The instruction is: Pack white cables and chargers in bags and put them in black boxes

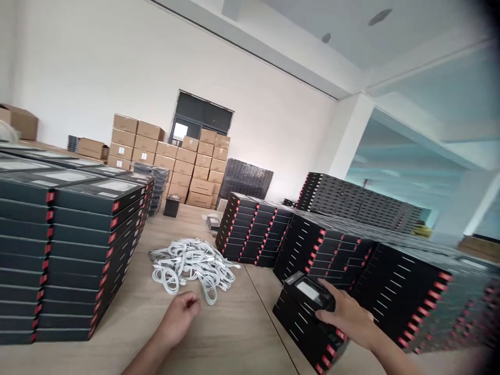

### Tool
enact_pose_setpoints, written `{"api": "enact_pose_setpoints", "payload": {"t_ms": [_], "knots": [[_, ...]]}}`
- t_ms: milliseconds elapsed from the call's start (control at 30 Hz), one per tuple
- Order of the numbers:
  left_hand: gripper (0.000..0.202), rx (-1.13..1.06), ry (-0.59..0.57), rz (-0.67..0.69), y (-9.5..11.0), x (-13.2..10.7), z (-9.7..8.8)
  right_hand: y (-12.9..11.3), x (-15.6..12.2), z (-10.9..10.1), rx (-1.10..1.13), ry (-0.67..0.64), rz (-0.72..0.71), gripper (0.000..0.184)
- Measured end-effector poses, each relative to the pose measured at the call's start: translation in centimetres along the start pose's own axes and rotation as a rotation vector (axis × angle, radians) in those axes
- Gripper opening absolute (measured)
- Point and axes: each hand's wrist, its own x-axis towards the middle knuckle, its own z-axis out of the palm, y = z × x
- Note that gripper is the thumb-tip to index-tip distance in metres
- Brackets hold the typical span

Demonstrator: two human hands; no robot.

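My right hand grips a flat black box with a pale window on its lid. That box sits at the top of a short stack of black boxes with red tabs, at the table's right side; whether it rests fully on the stack I cannot tell. Loosely curled into a fist, my left hand is over the table just in front of a heap of coiled white cables. Nothing shows in its fingers, and it looks apart from the cables.
Tall stacks of black boxes rise at the left. More rows of black boxes run along the right. A small black stack and a clear-wrapped item lie farther back on the wooden table. Brown cartons stand against the wall.
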Motion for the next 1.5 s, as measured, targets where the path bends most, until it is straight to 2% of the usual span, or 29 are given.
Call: {"api": "enact_pose_setpoints", "payload": {"t_ms": [67, 200, 233, 300, 367, 400, 433, 500, 567, 600, 667, 733, 800, 900, 967, 1033, 1133, 1200, 1267, 1333, 1500], "knots": [[0.040, -0.047, -0.047, -0.028, 0.6, -0.6, 0.6, -3.2, -0.4, 1.0, 0.030, 0.004, -0.008, 0.072], [0.049, -0.224, -0.104, -0.052, 2.0, -1.7, 1.7, -13.4, -3.3, 5.0, 0.314, 0.053, -0.265, 0.077], [0.051, -0.324, -0.071, -0.033, 2.4, -1.9, 1.7, -16.0, -4.2, 6.3, 0.388, 0.024, -0.333, 0.081], [0.050, -0.530, 0.086, 0.022, 3.2, -1.8, 1.1, -20.0, -5.8, 9.0, 0.533, -0.099, -0.434, 0.089], [0.046, -0.625, 0.283, 0.068, 3.8, -1.5, -0.2, -22.2, -6.9, 11.5, 0.701, -0.230, -0.453, 0.094], [0.045, -0.628, 0.347, 0.079, 4.0, -1.4, -1.0, -22.7, -7.2, 12.6, 0.800, -0.291, -0.428, 0.090], [0.045, -0.616, 0.374, 0.082, 4.1, -1.2, -1.7, -22.9, -7.4, 13.7, 0.903, -0.361, -0.389, 0.081], [0.047, -0.563, 0.349, 0.087, 4.2, -1.1, -2.7, -22.6, -7.9, 15.3, 1.082, -0.540, -0.310, 0.060], [0.051, -0.462, 0.346, 0.089, 4.2, -1.0, -2.9, -22.3, -8.6, 16.3, 1.189, -0.648, -0.280, 0.049], [0.053, -0.390, 0.371, 0.094, 4.3, -1.0, -2.7, -22.3, -9.1, 16.5, 1.200, -0.635, -0.288, 0.046], [0.062, -0.243, 0.430, 0.127, 4.6, -1.2, -1.9, -22.6, -10.2, 16.4, 1.125, -0.507, -0.311, 0.047], [0.083, -0.144, 0.482, 0.178, 5.3, -1.5, -1.1, -23.2, -11.2, 15.8, 0.972, -0.408, -0.348, 0.055], [0.099, -0.066, 0.519, 0.211, 6.2, -2.1, -0.8, -23.6, -11.7, 14.9, 0.895, -0.422, -0.442, 0.061], [0.092, 0.202, 0.516, 0.254, 7.1, -3.1, -1.4, -23.4, -11.5, 13.5, 1.100, -0.542, -0.592, 0.053], [0.085, 0.491, 0.469, 0.327, 7.3, -3.6, -2.1, -22.9, -11.0, 13.1, 1.333, -0.615, -0.515, 0.045], [0.082, 0.765, 0.371, 0.425, 7.2, -4.1, -2.3, -22.3, -10.5, 13.1, 1.482, -0.652, -0.352, 0.043], [0.077, 1.002, 0.152, 0.513, 7.0, -4.6, -1.9, -21.7, -10.0, 13.6, 1.480, -0.717, -0.264, 0.051], [0.079, 1.065, 0.028, 0.514, 6.9, -4.9, -1.5, -21.5, -9.9, 14.0, 1.429, -0.768, -0.263, 0.062], [0.082, 1.095, -0.044, 0.507, 6.8, -5.2, -1.1, -21.5, -10.1, 14.3, 1.383, -0.791, -0.267, 0.069], [0.085, 1.116, -0.086, 0.508, 6.6, -5.3, -0.8, -21.7, -10.3, 14.6, 1.328, -0.743, -0.261, 0.070], [0.089, 1.107, -0.133, 0.491, 6.4, -5.1, -0.4, -22.1, -10.3, 15.2, 1.199, -0.372, -0.188, 0.056]]}}
